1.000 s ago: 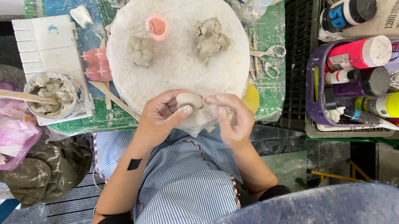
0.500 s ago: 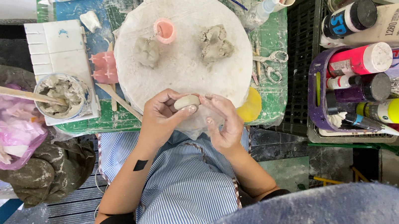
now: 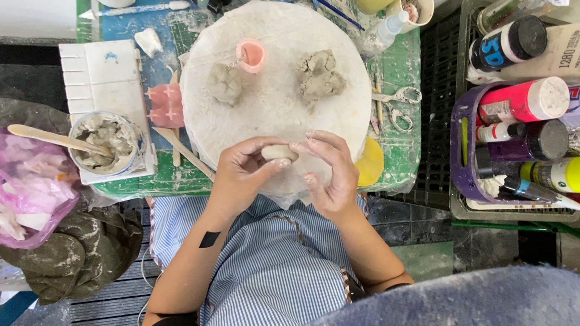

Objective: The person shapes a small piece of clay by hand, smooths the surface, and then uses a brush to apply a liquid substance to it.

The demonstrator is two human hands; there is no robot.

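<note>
**Clay pellet pinched between both hands**

Clay, a small pale beige oval lump (image 3: 279,152), sits between the fingertips of both hands, just above the near edge of the round white clay-smeared work board (image 3: 276,106). It looks light and soft, still damp enough to take a dent from light pressure, so I judge it would deform if squeezed hard and may stick a little to the skin. The safest hold seems to be at its two ends, with light, even pressure, which is about how it sits now.

The left hand (image 3: 244,175) has its fingers curled inward, thumb and forefinger nearly closed on the left end of the lump. The right hand (image 3: 331,173) is more open, its fingers (image 3: 317,142) bent and touching the right end, the palm turned toward the lump. Neither hand holds anything else.

Beyond the fingertips, farther up the board, lie two grey rough clay lumps (image 3: 320,76), and between them a small pink cup (image 3: 251,54). Left of the left hand stands a round tub of grey clay slip (image 3: 109,141) with a flat wooden stick (image 3: 54,139) resting in it. Right of the right hand, a purple basket (image 3: 465,157) holds paint bottles with coloured caps.
</note>
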